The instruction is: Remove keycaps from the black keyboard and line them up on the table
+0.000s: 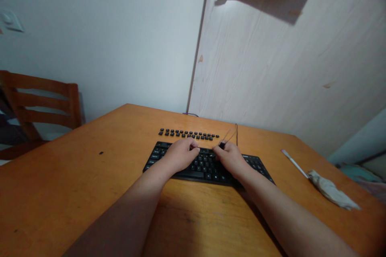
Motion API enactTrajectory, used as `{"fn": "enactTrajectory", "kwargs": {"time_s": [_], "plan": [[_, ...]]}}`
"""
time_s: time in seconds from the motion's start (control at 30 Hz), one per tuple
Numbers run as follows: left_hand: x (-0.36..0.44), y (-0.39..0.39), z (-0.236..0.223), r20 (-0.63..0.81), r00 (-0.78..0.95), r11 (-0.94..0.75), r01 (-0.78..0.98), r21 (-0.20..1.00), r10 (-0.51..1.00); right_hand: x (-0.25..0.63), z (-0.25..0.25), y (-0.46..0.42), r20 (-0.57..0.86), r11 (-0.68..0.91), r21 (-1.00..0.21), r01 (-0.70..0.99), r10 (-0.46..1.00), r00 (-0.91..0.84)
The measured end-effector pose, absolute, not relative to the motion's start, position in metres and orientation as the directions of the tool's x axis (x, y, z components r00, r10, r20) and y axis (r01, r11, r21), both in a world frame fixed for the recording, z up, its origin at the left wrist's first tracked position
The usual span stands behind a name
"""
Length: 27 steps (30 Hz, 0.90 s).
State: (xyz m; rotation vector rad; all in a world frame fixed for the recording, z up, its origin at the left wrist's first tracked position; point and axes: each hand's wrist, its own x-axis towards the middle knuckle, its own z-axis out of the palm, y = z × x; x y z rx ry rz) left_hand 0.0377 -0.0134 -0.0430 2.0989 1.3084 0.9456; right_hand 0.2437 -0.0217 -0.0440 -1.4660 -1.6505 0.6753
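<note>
Pinches a wire tool (222, 145) in the right hand (231, 159); curls the left hand (181, 155), cannot tell if gripping. Has the keyboard (202, 165) beneath both, lying lengthwise left-to-right on the surface (120, 136).

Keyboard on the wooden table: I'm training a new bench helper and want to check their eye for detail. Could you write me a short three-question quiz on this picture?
1. Multiple choice: where are the two rows of loose keycaps?
A) On the wooden chair
B) On the table, beyond the keyboard from the person
C) In the person's lap
2. True or false: the pale crumpled cloth lies to the right of the keyboard.
3. Short answer: which hand holds the wire keycap puller?

Key: 1. B. 2. True. 3. The right hand.
</note>
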Motion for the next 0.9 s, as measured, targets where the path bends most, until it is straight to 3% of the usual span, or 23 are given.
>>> {"fn": "enactTrajectory", "kwargs": {"time_s": [0.33,0.63,0.77,0.9], "plan": [[0.039,-0.015,-0.044,0.319,0.286,-0.428,0.585,0.689,0.904,0.247,-0.032,-0.023,0.187,0.108,-0.877,0.467,0.974,0.126],[0.056,-0.022,-0.038,0.244,0.321,-0.339,0.285,0.897,0.915,0.232,-0.022,-0.039,0.278,0.231,-0.887,0.399,0.959,0.062],[0.058,-0.027,-0.033,0.186,0.422,-0.3,0.223,0.927,0.887,0.224,-0.019,-0.046,0.302,0.272,-0.878,0.394,0.953,0.014],[0.056,-0.027,-0.032,0.167,0.415,-0.275,0.215,0.937,0.894,0.219,-0.019,-0.049,0.302,0.29,-0.89,0.351,0.953,-0.024]]}}
